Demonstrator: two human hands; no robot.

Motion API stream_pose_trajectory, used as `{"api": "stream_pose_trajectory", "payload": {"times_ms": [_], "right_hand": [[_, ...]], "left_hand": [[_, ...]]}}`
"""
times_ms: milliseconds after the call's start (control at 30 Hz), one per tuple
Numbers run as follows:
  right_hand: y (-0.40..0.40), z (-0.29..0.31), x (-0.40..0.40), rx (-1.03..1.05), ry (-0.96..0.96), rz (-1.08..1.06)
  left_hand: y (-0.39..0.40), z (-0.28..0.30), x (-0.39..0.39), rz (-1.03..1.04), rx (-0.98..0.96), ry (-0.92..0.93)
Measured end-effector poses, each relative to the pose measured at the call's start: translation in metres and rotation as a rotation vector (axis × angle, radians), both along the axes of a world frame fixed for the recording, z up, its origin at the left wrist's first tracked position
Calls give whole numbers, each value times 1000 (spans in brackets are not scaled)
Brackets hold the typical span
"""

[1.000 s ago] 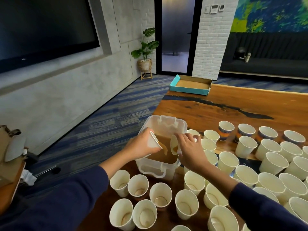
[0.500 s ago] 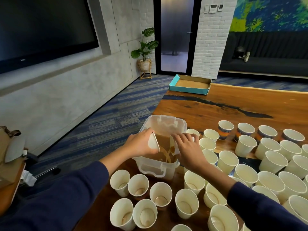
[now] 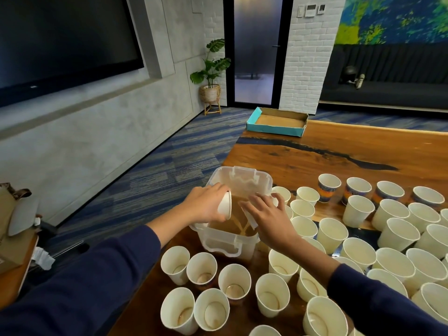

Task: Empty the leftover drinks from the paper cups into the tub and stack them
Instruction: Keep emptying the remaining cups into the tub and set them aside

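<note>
Two paper cups are tipped over the clear plastic tub [image 3: 226, 243] at once. Our left hand [image 3: 202, 206] has its grip closed round one tipped cup [image 3: 225, 205], mouth turned inward over the tub; our right hand [image 3: 268, 218] holds a second tipped cup [image 3: 249, 218] by its side, fingers spread along the wall. We see thin brown streams running from both into the brown liquid already in the tub. That tub sits at the near-left edge of the wooden worktop [image 3: 339, 146]. Upright cups [image 3: 234, 280] stand in front of it with brown residue at the bottom (levels too low to judge), and many more crowd the right side. A few far cups [image 3: 328, 186] carry a blue-and-orange printed band; no lettering is readable. A teal cardboard tray [image 3: 276, 121] lies at the far end.
</note>
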State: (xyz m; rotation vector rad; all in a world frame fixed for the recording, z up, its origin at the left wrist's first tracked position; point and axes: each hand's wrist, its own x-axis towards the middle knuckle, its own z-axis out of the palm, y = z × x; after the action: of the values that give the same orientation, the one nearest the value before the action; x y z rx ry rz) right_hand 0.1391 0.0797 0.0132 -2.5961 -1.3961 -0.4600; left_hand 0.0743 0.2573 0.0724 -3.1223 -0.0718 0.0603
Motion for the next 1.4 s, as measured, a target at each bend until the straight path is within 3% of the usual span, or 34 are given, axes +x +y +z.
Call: {"api": "stream_pose_trajectory", "payload": {"times_ms": [367, 633, 1400], "right_hand": [[-3, -8, -8, -27, -147, 58], [0, -17, -7, -33, -306, 140], [2, -14, -12, -82, -286, 117]], "left_hand": [[0, -17, 2, -99, 366, 113], [-13, -17, 5, -215, 574, 87], [-14, -20, -1, -232, 655, 73]]}}
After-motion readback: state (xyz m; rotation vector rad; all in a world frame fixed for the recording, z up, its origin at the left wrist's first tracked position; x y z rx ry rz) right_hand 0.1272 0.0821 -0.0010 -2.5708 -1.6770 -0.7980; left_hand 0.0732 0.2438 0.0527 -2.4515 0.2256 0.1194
